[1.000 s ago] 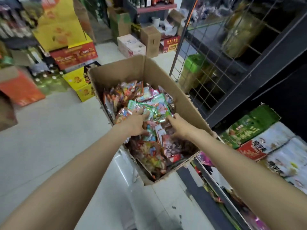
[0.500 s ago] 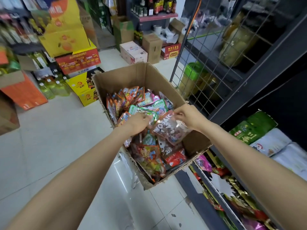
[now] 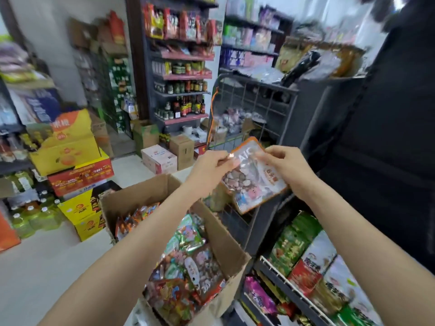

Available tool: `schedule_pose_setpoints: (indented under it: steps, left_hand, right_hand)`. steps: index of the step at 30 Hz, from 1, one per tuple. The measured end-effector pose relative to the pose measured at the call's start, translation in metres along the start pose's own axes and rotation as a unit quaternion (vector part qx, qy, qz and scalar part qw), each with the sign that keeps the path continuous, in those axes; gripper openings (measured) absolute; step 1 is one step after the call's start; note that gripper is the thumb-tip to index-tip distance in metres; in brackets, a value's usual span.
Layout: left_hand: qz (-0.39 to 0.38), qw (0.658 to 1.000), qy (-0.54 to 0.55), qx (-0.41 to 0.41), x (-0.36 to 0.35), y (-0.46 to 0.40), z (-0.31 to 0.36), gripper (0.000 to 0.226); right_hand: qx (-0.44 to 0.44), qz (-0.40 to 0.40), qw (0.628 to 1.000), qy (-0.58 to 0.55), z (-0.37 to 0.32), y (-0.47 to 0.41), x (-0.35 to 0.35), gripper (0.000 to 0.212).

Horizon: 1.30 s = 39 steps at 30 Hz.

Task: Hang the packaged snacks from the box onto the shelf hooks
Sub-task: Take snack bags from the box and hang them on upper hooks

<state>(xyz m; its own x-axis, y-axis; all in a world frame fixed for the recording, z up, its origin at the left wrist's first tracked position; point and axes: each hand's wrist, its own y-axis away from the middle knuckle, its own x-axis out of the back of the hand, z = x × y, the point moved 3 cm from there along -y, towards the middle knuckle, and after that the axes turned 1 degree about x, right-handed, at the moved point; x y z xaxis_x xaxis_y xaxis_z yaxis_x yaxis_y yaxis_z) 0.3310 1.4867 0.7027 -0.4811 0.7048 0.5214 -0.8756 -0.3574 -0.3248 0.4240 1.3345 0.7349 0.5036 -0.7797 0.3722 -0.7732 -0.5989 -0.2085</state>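
The fingers (image 3: 224,158) of the left hand (image 3: 209,168) and those of the right hand (image 3: 282,165) pinch the top corners of one orange-edged snack packet (image 3: 253,180), held up in the air above the open cardboard box (image 3: 164,189) of packets, in front of the dark shelf unit (image 3: 353,137). The packet is out of the box but not hung; next its top hole must meet a hook, none plainly visible here. Large letters "AIC" show; other print is blurred.

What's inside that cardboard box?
The box holds a heap of colourful snack packets. Whatever lies beneath the top layer, and the box's bottom, is covered.
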Motion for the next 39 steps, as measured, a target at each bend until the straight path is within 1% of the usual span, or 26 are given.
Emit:
schedule_pose_setpoints:
  steps: [1,3,4,5,7,11,13,15,16,18,19,21,22,24,25,27,30,32,34,36,39]
  left_hand:
    - [0.013,1.000,0.015,-0.011,-0.003,-0.008,0.014,0.042]
    - [0.031,0.998,0.028,-0.037,-0.010,-0.023,0.045,0.045]
    - [0.038,0.998,0.025,-0.053,-0.014,-0.027,0.060,0.045]
    - [0.037,0.996,0.017,-0.078,-0.023,-0.034,0.081,0.044]
    - [0.034,0.995,0.008,-0.091,-0.034,-0.042,0.108,0.042]
    - [0.004,0.993,0.034,-0.114,-0.060,-0.058,0.171,0.037]
    - [-0.012,0.989,0.054,-0.138,-0.073,-0.060,0.201,0.036]
    - [-0.002,0.986,0.075,-0.151,-0.084,-0.060,0.223,0.034]
    - [0.005,0.985,0.095,-0.145,-0.090,-0.061,0.231,0.034]
    - [0.012,0.981,0.148,-0.123,-0.099,-0.062,0.246,0.033]
    - [0.010,0.979,0.166,-0.118,-0.103,-0.061,0.253,0.032]
    - [-0.009,0.976,0.186,-0.113,-0.110,-0.058,0.267,0.028]
    - [-0.026,0.974,0.195,-0.109,-0.114,-0.056,0.273,0.027]
    - [-0.053,0.974,0.184,-0.119,-0.121,-0.050,0.283,0.028]
    - [-0.046,0.976,0.166,-0.134,-0.123,-0.049,0.285,0.031]
    - [0.005,0.979,0.132,-0.157,-0.123,-0.049,0.287,0.035]
    - [0.068,0.978,0.111,-0.163,-0.118,-0.055,0.288,0.030]
    - [0.101,0.977,0.072,-0.173,-0.117,-0.057,0.293,0.027]
    - [0.130,0.973,0.054,-0.185,-0.117,-0.059,0.299,0.028]
    - [0.148,0.970,0.051,-0.187,-0.119,-0.060,0.304,0.029]
    - [0.166,0.968,0.019,-0.188,-0.122,-0.063,0.313,0.033]
  right_hand:
    - [-0.022,0.000,1.000,-0.022,-0.006,0.002,0.019,0.018]
    - [-0.058,-0.015,0.995,-0.077,-0.015,0.010,0.055,0.024]
    - [-0.060,-0.015,0.994,-0.090,-0.019,0.016,0.071,0.024]
    - [-0.047,0.003,0.995,-0.089,-0.026,0.023,0.093,0.021]
    - [-0.032,0.054,0.995,-0.072,-0.038,0.033,0.116,0.015]
    - [0.012,0.195,0.979,-0.055,-0.061,0.060,0.169,0.008]
    - [0.029,0.246,0.966,-0.069,-0.069,0.072,0.193,0.011]
    - [0.036,0.280,0.951,-0.128,-0.073,0.085,0.213,0.019]
    - [0.036,0.275,0.942,-0.191,-0.073,0.091,0.221,0.023]
    - [0.033,0.235,0.921,-0.309,-0.072,0.102,0.232,0.030]
    - [0.039,0.215,0.921,-0.322,-0.073,0.107,0.237,0.029]
    - [0.055,0.216,0.939,-0.263,-0.072,0.114,0.245,0.026]
    - [0.065,0.240,0.942,-0.224,-0.073,0.115,0.250,0.027]
    - [0.087,0.314,0.933,-0.151,-0.078,0.119,0.260,0.027]
    - [0.104,0.358,0.922,-0.107,-0.081,0.122,0.267,0.026]
    - [0.142,0.430,0.892,0.000,-0.088,0.129,0.283,0.024]
    - [0.168,0.492,0.845,0.124,-0.094,0.140,0.304,0.027]
    - [0.180,0.511,0.827,0.150,-0.097,0.144,0.315,0.027]
    - [0.184,0.521,0.819,0.157,-0.101,0.146,0.322,0.024]
    - [0.184,0.526,0.816,0.156,-0.104,0.143,0.327,0.025]
    - [0.172,0.527,0.819,0.151,-0.109,0.139,0.334,0.028]
